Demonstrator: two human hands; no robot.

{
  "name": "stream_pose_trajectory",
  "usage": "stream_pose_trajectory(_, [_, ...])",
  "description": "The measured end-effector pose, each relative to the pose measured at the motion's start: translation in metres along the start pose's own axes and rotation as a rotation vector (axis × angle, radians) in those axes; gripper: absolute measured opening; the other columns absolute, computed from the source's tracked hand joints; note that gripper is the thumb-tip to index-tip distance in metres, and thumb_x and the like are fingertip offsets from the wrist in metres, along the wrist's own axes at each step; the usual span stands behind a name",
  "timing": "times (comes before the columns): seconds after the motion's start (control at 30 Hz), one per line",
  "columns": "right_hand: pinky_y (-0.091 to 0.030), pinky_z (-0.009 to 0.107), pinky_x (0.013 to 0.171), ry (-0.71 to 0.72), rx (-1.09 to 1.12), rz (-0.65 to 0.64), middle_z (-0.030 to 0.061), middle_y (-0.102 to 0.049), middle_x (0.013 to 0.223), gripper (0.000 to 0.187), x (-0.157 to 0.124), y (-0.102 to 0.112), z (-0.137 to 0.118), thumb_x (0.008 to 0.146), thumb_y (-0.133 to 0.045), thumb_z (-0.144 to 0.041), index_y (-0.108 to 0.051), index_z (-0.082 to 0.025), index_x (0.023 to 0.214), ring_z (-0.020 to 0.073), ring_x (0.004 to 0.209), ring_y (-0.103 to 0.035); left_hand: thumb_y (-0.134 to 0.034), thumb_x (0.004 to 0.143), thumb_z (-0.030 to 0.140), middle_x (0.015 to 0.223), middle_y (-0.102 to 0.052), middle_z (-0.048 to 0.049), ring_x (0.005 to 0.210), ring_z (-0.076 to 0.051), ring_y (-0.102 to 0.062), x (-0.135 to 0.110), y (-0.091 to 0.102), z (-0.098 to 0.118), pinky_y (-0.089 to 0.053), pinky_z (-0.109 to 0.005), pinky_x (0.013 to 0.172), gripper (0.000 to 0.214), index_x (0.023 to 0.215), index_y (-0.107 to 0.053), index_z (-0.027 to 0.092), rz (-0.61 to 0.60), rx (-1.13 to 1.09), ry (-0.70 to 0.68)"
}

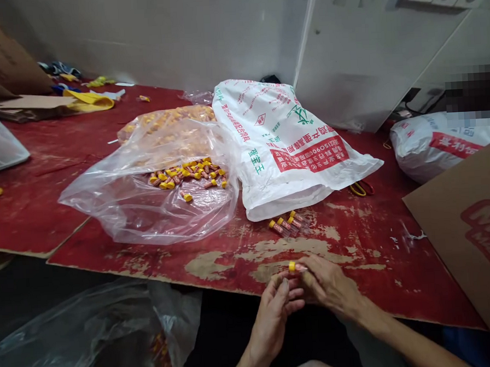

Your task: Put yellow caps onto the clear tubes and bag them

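Observation:
My left hand (276,312) and my right hand (328,284) meet at the near edge of the worn red table (355,254). Together their fingers pinch a small tube with a yellow cap (292,266). Just beyond them a few yellow-capped tubes (288,224) lie on the table. A clear plastic bag (147,194) to the left holds several more capped tubes (187,174). A white printed sack (284,143) lies beside it.
A brown cardboard sheet (469,232) leans at the right. A second white sack (435,143) lies at the back right. Another clear bag (89,339) sits below the table edge at the left. Cardboard and yellow scraps (88,99) clutter the far left.

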State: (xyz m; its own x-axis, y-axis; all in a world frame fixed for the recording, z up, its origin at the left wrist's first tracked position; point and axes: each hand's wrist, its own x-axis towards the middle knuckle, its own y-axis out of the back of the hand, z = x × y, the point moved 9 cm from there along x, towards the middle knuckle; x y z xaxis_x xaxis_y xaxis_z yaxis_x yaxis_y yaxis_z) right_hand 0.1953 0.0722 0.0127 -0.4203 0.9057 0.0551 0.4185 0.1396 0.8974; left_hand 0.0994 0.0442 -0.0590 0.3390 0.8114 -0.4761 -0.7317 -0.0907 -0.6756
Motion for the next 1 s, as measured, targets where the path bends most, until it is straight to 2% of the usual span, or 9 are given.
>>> stream_pose_trajectory(0.07, [-0.040,0.029,0.079,0.113,0.094,0.018,0.0062,-0.058,0.100,0.024,0.008,-0.003,-0.029,0.097,-0.034,-0.023,-0.055,-0.020,0.108,0.0168,0.090,-0.052,-0.071,0.075,0.034,0.094,-0.065,-0.0077,0.082,-0.016,-0.062,-0.001,0.003,0.009,-0.050,-0.030,0.073,0.032,0.097,-0.060,0.015,0.009,-0.108,-0.064])
stream_pose_trajectory(0.13, [-0.039,0.030,0.081,0.158,0.058,0.057,0.0060,-0.056,0.098,0.020,0.024,-0.003,-0.037,0.094,-0.038,-0.021,-0.057,-0.020,0.101,0.0176,0.090,-0.050,-0.073,0.072,0.031,0.087,-0.065,-0.0043,0.076,-0.014,-0.061,-0.001,0.014,0.019,-0.050,-0.029,0.070,0.032,0.096,-0.058,0.016,0.086,-0.164,-0.131])
stream_pose_trajectory(0.2, [-0.038,0.032,0.080,0.098,-0.100,0.161,0.0068,-0.054,0.093,0.018,0.048,0.003,-0.023,0.092,-0.041,-0.020,-0.059,-0.019,0.093,0.0190,0.088,-0.048,-0.075,0.070,0.031,0.082,-0.065,-0.0028,0.070,-0.014,-0.061,-0.002,0.024,0.025,-0.050,-0.029,0.066,0.036,0.098,-0.056,0.017,0.157,-0.173,-0.163])
stream_pose_trajectory(0.3, [-0.034,0.035,0.077,-0.028,-0.438,0.283,0.0095,-0.053,0.090,0.017,0.084,0.006,0.006,0.091,-0.046,-0.024,-0.060,-0.016,0.095,0.0224,0.087,-0.045,-0.078,0.066,0.029,0.080,-0.065,-0.0018,0.063,-0.011,-0.059,-0.006,0.030,0.035,-0.049,-0.026,0.062,0.042,0.099,-0.055,0.018,0.184,-0.156,-0.224])
stream_pose_trajectory(0.43, [-0.030,0.037,0.077,0.049,-0.667,0.308,0.0103,-0.055,0.092,0.014,0.108,-0.013,0.011,0.090,-0.047,-0.021,-0.061,-0.016,0.092,0.0235,0.085,-0.042,-0.082,0.060,0.024,0.076,-0.065,-0.0004,0.063,-0.009,-0.057,-0.013,0.033,0.040,-0.047,-0.021,0.061,0.039,0.088,-0.056,0.017,0.207,-0.132,-0.279])
stream_pose_trajectory(0.6, [-0.027,0.039,0.085,0.146,-0.689,0.282,0.0107,-0.057,0.099,0.016,0.097,-0.023,0.002,0.091,-0.042,-0.013,-0.058,-0.013,0.096,0.0220,0.087,-0.043,-0.076,0.067,0.022,0.080,-0.066,-0.0030,0.069,-0.010,-0.058,-0.010,0.033,0.036,-0.047,-0.022,0.067,0.036,0.098,-0.060,0.015,0.176,-0.171,-0.227])
stream_pose_trajectory(0.77, [-0.028,0.038,0.088,0.270,-0.625,0.197,0.0069,-0.058,0.085,0.015,0.076,-0.020,-0.013,0.092,-0.041,-0.014,-0.056,-0.015,0.088,0.0225,0.090,-0.047,-0.070,0.070,0.019,0.080,-0.066,-0.0048,0.072,-0.016,-0.062,-0.005,0.029,0.028,-0.049,-0.032,0.074,0.039,0.107,-0.059,0.014,0.098,-0.295,-0.106])
stream_pose_trajectory(0.9, [-0.033,0.029,0.068,0.196,-0.495,-0.005,0.0051,-0.057,0.079,0.017,0.050,-0.013,0.003,0.090,-0.042,-0.021,-0.057,-0.016,0.087,0.0174,0.072,-0.050,-0.067,0.071,0.022,0.074,-0.063,-0.0033,0.060,-0.013,-0.057,-0.003,0.027,0.024,-0.046,-0.027,0.060,0.038,0.107,-0.058,0.013,0.036,-0.363,-0.039])
stream_pose_trajectory(1.0, [-0.030,0.027,0.056,0.028,-0.552,-0.224,0.0054,-0.060,0.072,0.022,0.032,-0.012,0.031,0.089,-0.041,-0.025,-0.060,-0.017,0.082,0.0164,0.064,-0.055,-0.066,0.073,0.030,0.070,-0.060,-0.0009,0.051,-0.011,-0.052,-0.001,0.027,0.022,-0.039,-0.023,0.048,0.036,0.104,-0.058,0.014,0.026,-0.359,-0.010])
